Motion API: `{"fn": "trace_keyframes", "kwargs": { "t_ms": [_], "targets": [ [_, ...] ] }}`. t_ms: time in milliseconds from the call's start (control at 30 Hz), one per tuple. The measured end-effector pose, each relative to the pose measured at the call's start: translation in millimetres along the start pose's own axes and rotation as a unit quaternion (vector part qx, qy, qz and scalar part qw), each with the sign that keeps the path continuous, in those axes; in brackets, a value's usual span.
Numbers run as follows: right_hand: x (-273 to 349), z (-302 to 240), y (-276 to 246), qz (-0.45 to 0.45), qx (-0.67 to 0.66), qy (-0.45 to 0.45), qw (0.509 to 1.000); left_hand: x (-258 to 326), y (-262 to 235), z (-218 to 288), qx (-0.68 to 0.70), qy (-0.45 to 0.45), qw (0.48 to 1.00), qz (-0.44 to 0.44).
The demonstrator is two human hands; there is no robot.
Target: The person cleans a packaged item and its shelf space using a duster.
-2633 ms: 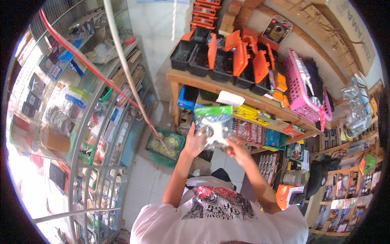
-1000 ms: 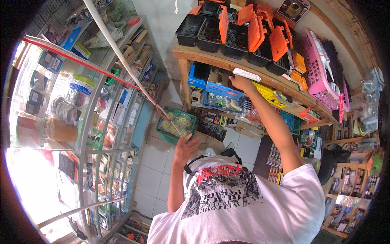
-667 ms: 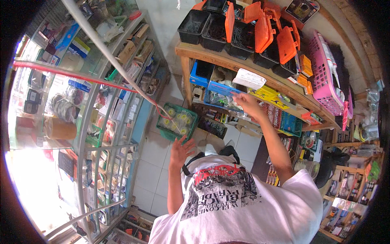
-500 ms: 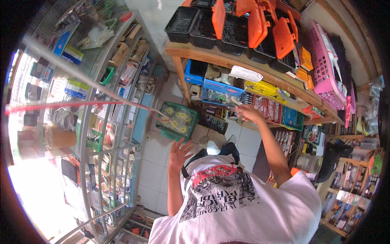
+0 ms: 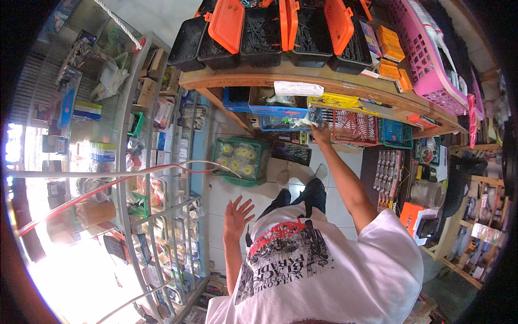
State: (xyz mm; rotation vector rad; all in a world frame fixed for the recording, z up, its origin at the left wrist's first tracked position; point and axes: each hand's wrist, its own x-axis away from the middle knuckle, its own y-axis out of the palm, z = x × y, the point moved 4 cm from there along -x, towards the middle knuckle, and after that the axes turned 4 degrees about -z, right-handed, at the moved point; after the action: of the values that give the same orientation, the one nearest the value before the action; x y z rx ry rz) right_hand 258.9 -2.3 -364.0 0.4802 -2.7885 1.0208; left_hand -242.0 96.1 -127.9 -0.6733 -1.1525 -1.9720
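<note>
My right hand (image 5: 322, 133) reaches forward to the shelf under the wooden counter, at the right end of a blue basket (image 5: 280, 123). Its fingers are closed around something small, pale and shiny, whose kind I cannot make out. The basket holds clear packets, and just above it is a blue open box (image 5: 278, 111) with pale items inside. My left hand (image 5: 237, 216) is raised with its fingers spread and holds nothing. Beyond it on the tiled floor stands a green basket (image 5: 224, 176) of round, yellow-centred items in clear wrap.
Black bins with orange lids (image 5: 225, 24) line the wooden counter (image 5: 259, 78), with a pink basket (image 5: 431, 70) to the right. A red basket (image 5: 353, 127) is on the lower shelf. Metal-framed glass shelving (image 5: 127, 162) stands at left. A red and white cord (image 5: 135, 174) crosses before it.
My right hand has gone from in front of the shelf to the blue basket's edge, with the small pale thing. My left hand stays open. The view has shifted nearer the counter.
</note>
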Motion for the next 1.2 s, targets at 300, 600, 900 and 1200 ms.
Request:
{"fn": "trace_keyframes", "kwargs": {
  "t_ms": [300, 600, 900, 1200],
  "targets": [
    [10, -41, -16, 0.013, -0.064, 0.108, 0.992, 7, 2, -28, 0.03, -0.008, 1.0, 0.002],
    [-3, -28, 10, -0.12, -0.405, 0.273, 0.864, 4, 7, -12, 0.011, 0.012, 1.0, -0.018],
    [60, -65, -43, -0.071, -0.444, 0.17, 0.877, -7, 5, -5, -0.008, 0.015, 0.998, -0.053],
    [210, -70, -115, -0.133, -0.518, 0.183, 0.825, -58, 64, 10, -0.146, 0.024, 0.977, -0.157]
  ]
}}
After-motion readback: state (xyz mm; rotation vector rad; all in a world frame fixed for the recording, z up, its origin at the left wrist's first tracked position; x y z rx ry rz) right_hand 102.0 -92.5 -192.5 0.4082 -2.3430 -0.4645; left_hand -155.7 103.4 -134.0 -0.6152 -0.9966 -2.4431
